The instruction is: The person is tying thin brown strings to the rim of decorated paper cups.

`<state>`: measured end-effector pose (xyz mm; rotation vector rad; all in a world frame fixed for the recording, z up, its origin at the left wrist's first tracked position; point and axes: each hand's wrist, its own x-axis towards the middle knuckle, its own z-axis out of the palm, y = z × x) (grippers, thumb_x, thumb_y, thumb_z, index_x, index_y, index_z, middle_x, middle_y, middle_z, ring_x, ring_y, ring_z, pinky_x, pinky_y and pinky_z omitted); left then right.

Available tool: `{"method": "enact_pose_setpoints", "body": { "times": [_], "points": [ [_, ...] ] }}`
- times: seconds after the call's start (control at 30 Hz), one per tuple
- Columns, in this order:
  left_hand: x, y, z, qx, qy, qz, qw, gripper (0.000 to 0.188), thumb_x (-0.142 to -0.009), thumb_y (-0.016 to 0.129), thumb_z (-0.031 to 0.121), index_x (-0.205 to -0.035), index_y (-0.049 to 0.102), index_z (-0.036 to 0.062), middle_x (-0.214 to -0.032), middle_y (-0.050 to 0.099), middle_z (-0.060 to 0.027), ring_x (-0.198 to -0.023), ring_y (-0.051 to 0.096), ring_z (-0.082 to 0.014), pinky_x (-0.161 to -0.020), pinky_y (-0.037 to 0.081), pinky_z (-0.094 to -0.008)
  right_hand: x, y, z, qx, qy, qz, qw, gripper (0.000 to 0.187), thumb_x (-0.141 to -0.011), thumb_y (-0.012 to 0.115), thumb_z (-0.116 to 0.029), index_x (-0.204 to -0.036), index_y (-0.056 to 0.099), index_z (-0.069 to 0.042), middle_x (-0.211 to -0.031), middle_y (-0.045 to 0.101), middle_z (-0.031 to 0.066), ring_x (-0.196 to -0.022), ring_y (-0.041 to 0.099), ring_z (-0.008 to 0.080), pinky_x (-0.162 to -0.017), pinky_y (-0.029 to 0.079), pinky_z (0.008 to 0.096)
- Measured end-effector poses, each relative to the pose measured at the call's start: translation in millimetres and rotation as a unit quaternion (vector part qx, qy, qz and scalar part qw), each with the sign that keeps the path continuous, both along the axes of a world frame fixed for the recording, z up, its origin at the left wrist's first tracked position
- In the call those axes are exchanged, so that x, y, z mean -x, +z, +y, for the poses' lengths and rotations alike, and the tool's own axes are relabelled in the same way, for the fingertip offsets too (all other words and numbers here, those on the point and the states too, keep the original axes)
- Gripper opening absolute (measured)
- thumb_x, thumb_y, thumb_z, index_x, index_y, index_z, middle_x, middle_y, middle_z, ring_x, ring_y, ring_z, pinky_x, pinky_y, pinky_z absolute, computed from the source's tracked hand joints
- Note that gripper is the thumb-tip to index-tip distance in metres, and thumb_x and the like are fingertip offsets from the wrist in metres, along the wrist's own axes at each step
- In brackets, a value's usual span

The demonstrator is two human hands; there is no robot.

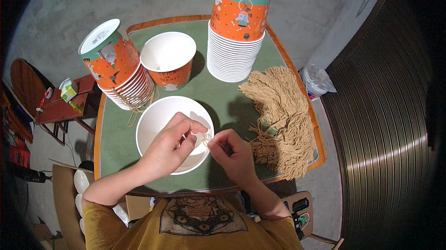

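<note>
A thin tan string point(205, 141) forms a small loop between my two hands. My right hand point(233, 155) pinches it between thumb and forefinger. My left hand point(171, 147) is curled, its forefinger reaching to the string; the exact grip there is hard to see. Both hands are above a paper bucket point(149, 124) with a white inside, standing mouth up near the table's front edge. My left hand covers part of its opening.
Upside-down stacks of orange and green printed buckets stand at left point(123, 66) and back point(239, 15), with an upright bucket point(174, 74) between them. Strings point(134, 103) hang by the left stack. A large bundle of tan strings point(285, 124) covers the green table's point(116, 143) right side.
</note>
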<state>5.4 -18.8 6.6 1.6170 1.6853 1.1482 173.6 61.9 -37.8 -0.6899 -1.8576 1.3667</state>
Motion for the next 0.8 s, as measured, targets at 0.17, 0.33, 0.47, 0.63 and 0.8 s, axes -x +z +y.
{"method": "enact_pose_setpoints", "body": {
  "times": [0.17,0.33,0.47,0.63,0.8],
  "points": [
    [-2.6,1.5,-2.0,0.035,-0.036,0.003,0.999,0.024,-0.091,0.054,0.003,-0.114,0.062,0.0047,-0.087,0.048,-0.0065,-0.071,0.051,-0.0165,-0.067,0.045,-0.0283,-1.8,1.0,0.5,0.051,0.007,-0.012,0.999,0.011,-0.089,0.067,-0.013,-0.091,0.058,-0.006,-0.069,0.053,-0.0074,-0.062,0.043,0.0,-0.056,0.037,0.0176],
    [-5.7,1.8,-3.6,0.045,-0.041,0.003,0.998,0.025,-0.091,0.056,0.004,-0.115,0.061,0.0034,-0.085,0.046,-0.0049,-0.072,0.048,-0.0142,-0.068,0.043,-0.0264,-2.1,-0.6,-0.9,0.083,0.008,0.005,0.997,0.011,-0.09,0.066,-0.014,-0.092,0.059,-0.006,-0.073,0.054,-0.0071,-0.066,0.044,-0.0001,-0.06,0.037,0.017],
    [-10.4,6.2,-6.6,0.025,-0.023,0.02,0.999,0.025,-0.09,0.057,0.005,-0.114,0.06,0.0028,-0.086,0.05,-0.0087,-0.075,0.055,-0.0175,-0.07,0.045,-0.0288,-0.9,-4.0,-2.8,0.168,0.021,0.033,0.985,0.009,-0.091,0.064,-0.014,-0.092,0.059,-0.006,-0.074,0.053,-0.0073,-0.067,0.046,0.0005,-0.061,0.038,0.0169],
    [2.1,-4.9,2.5,-0.021,-0.043,-0.02,0.999,0.02,-0.095,0.053,0.011,-0.112,0.06,0.0039,-0.094,0.055,-0.0062,-0.081,0.056,-0.0159,-0.079,0.045,-0.0285,-2.5,-5.6,-2.7,0.201,0.04,0.035,0.978,0.009,-0.092,0.063,-0.015,-0.092,0.059,-0.007,-0.074,0.053,-0.0074,-0.067,0.046,0.0009,-0.06,0.038,0.0171],
    [7.9,-2.2,10.4,0.106,-0.075,-0.104,0.986,0.016,-0.098,0.051,0.014,-0.107,0.061,0.0051,-0.089,0.057,-0.0004,-0.086,0.053,-0.009,-0.081,0.044,-0.0255,-4.3,-4.6,-1.6,0.21,0.05,0.036,0.976,0.01,-0.092,0.064,-0.015,-0.093,0.059,-0.007,-0.075,0.053,-0.0074,-0.067,0.045,0.0007,-0.06,0.037,0.017]
  ]
}}
